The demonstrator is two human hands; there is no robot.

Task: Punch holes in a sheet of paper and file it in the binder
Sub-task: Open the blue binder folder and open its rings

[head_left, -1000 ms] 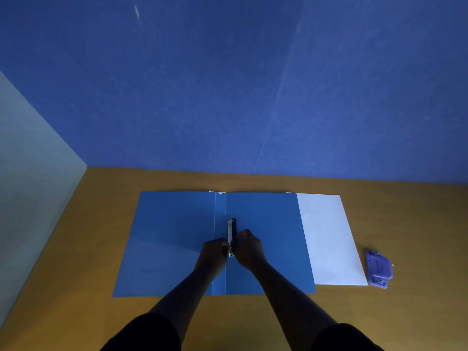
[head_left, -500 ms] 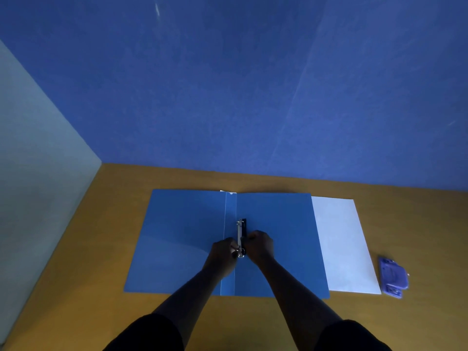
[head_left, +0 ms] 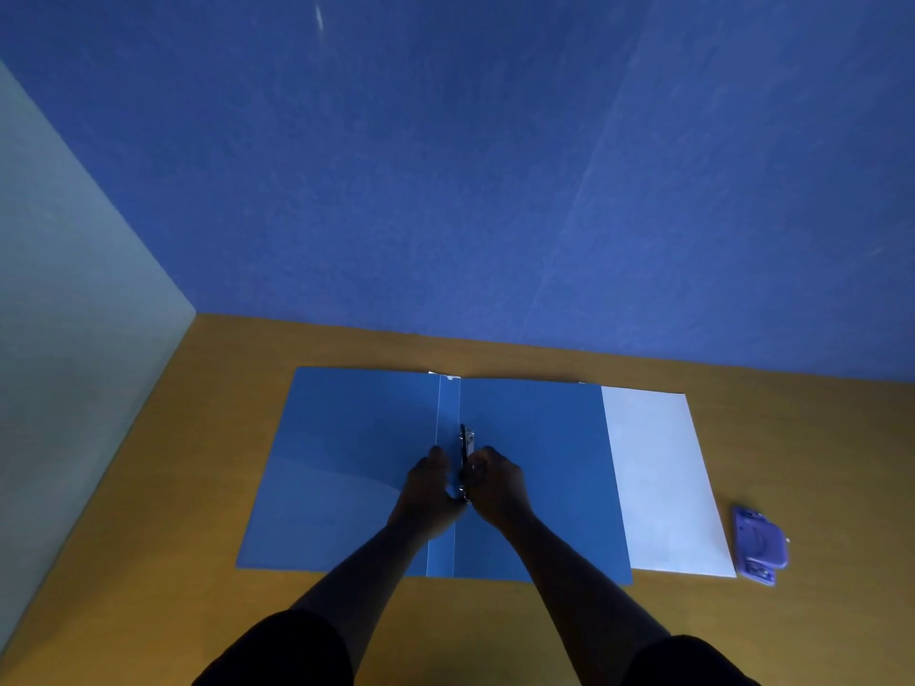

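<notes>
Both hands stay on ring clip (head_left: pixel 467 455) of open blue binder (head_left: pixel 534 467); left hand (head_left: pixel 430 487) and right hand (head_left: pixel 495 480) curled, pinching it. Paper sheet (head_left: pixel 663 477) sticks out from under binder's right side; hole punch (head_left: pixel 758 544) just right of it on desk (head_left: pixel 148 561).

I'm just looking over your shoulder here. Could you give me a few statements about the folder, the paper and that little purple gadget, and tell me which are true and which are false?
1. The blue binder lies open and flat on the wooden table. True.
2. Both hands are at the metal ring clip by the binder's spine. True: the left hand and the right hand meet there.
3. The white sheet of paper is already threaded onto the rings. False: it lies to the right, partly tucked under the binder's right cover.
4. The purple hole punch is held in the right hand. False: it sits untouched on the table, right of the paper.
5. The hole punch rests on top of the paper. False: it lies beside it.
</notes>
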